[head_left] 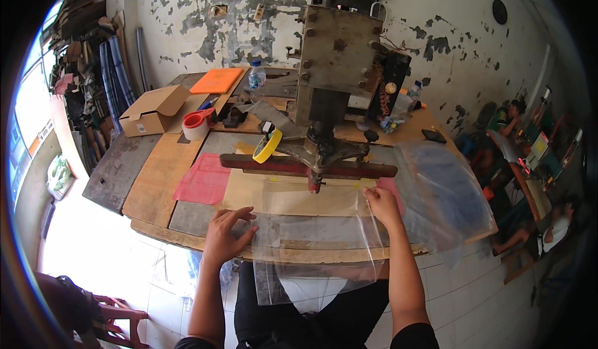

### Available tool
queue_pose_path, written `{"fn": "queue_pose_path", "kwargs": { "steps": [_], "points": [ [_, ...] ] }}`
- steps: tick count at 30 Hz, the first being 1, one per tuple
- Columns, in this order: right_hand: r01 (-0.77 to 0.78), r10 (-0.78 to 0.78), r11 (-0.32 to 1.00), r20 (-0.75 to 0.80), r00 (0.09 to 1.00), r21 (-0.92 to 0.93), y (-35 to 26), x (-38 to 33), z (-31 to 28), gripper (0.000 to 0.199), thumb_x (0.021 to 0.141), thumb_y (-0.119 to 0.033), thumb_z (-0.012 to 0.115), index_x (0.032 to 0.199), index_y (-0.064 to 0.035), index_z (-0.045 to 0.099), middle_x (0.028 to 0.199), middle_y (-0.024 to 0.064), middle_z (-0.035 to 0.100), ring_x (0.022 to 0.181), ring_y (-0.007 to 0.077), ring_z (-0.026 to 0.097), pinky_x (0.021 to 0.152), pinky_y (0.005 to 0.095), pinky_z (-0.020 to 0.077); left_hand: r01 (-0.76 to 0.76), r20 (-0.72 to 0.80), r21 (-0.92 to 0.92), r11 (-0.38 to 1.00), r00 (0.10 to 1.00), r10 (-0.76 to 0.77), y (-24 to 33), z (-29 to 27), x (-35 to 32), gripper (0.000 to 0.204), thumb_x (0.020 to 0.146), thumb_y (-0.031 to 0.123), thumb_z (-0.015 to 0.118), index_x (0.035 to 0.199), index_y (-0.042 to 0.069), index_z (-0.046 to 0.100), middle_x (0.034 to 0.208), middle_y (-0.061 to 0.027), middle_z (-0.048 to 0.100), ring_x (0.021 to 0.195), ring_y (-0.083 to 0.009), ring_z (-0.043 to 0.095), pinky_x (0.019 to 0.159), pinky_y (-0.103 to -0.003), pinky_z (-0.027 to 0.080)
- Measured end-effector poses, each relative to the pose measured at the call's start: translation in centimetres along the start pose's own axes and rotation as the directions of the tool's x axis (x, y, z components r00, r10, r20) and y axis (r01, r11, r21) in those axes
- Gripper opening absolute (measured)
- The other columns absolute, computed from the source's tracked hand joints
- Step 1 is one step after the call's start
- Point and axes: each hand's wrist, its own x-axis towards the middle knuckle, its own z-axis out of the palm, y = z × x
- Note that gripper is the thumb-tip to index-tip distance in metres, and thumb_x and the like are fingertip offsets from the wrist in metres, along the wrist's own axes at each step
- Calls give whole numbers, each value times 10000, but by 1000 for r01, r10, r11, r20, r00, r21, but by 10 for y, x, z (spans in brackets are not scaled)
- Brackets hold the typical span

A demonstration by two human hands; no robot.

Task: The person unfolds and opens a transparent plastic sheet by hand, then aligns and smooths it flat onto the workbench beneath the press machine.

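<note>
A clear plastic sheet [317, 243] extends from beneath the press bar over the table's near edge, its lower part hanging above my lap. By its upper right corner, my right hand [382, 205] has finger and thumb pinched on the plastic. My left hand [228, 232] is at the sheet's left edge, fingers spread and thumb apart; whether the thumb tip touches the plastic is unclear. Just beyond the sheet is the dark red bar [261, 163] of a heavy metal press [339, 50]. Under the bar lie a cream board [243, 190] and pink sheets [202, 181].
A pile of clear plastic [445, 193] drapes over the table's right side. A yellow tape roll [268, 146] leans on the bar. Farther left are a red tape dispenser [196, 124] and a cardboard box [154, 111]. A phone [433, 136] lies right. Other people sit far right.
</note>
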Motion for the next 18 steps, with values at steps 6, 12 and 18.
{"fn": "queue_pose_path", "kwargs": {
  "steps": [6, 12, 18],
  "points": [
    [-31, -10, 904, 93, 996, 426, -4, -15, -2, 278, 1054, -282, 673, 1018, -13, 735, 793, 2, 685, 694, 139, 618, 690, 326, 491, 214, 85, -380, 900, 977, -197, 0, 7, -2, 598, 859, 49, 820, 1427, 63, 632, 1076, -75, 799, 1027, -222, 755, 1028, -391, 531],
    [141, -114, 782, -83, 990, 607, -13, -61, -23, 184, 1084, -207, 623, 1019, -36, 636, 888, -4, 653, 733, 85, 602, 695, 266, 445, 276, 243, -661, 697, 958, -149, -14, 4, -20, 535, 901, 0, 774, 1413, -35, 622, 1004, -62, 737, 999, -175, 719, 977, -355, 548],
    [263, -158, 530, -210, 965, 806, 2, -102, -36, 121, 1087, -173, 547, 1067, -54, 547, 943, 89, 689, 865, 215, 724, 741, 391, 627, 256, 272, -815, 519, 961, -47, -20, -2, -12, 507, 926, 314, 818, 1250, -61, 712, 952, -80, 735, 956, -187, 702, 946, -363, 527]
  ]
}}
